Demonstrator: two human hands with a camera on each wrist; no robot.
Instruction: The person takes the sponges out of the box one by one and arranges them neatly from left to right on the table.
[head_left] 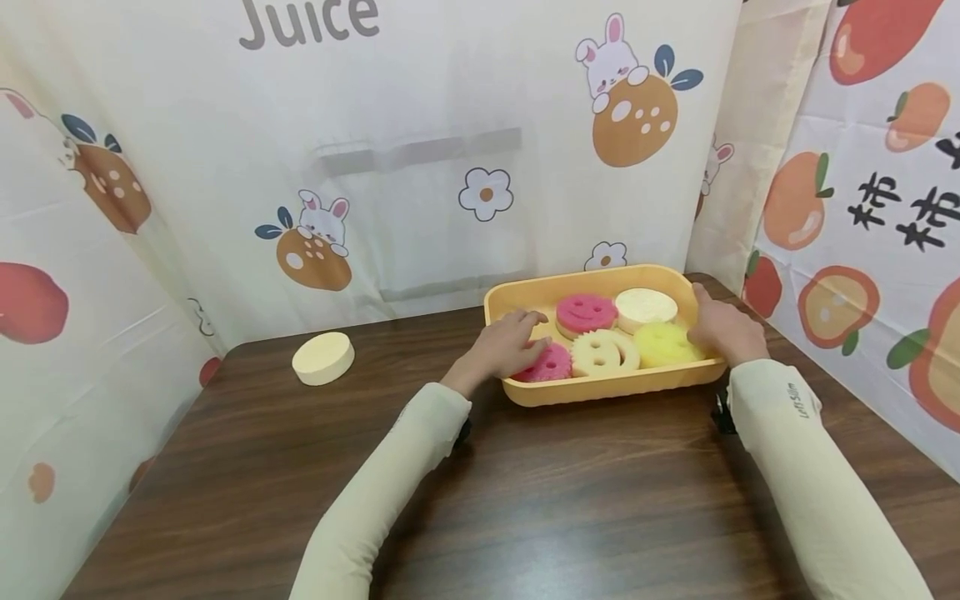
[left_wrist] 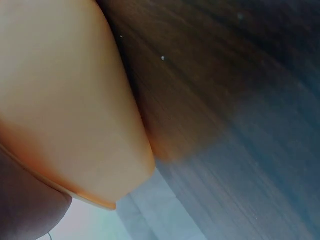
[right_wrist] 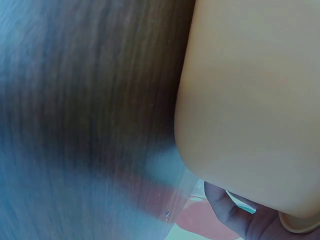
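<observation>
A yellow plastic tray stands toward the back right of the table. In it lie a pink smiling sponge, a second pink sponge with a scalloped edge, a cream smiling sponge, a bright yellow sponge and a plain cream disc. My left hand reaches over the tray's left end, thumb and fingers apart, by the scalloped pink sponge. At the other end my right hand grips the wall, its fingers against the outside. The left wrist view mostly shows the tray's side.
A cream round disc lies alone at the table's back left. Printed curtains hang behind the brown wooden table and along both sides. The tray's back edge stands close to the rear curtain.
</observation>
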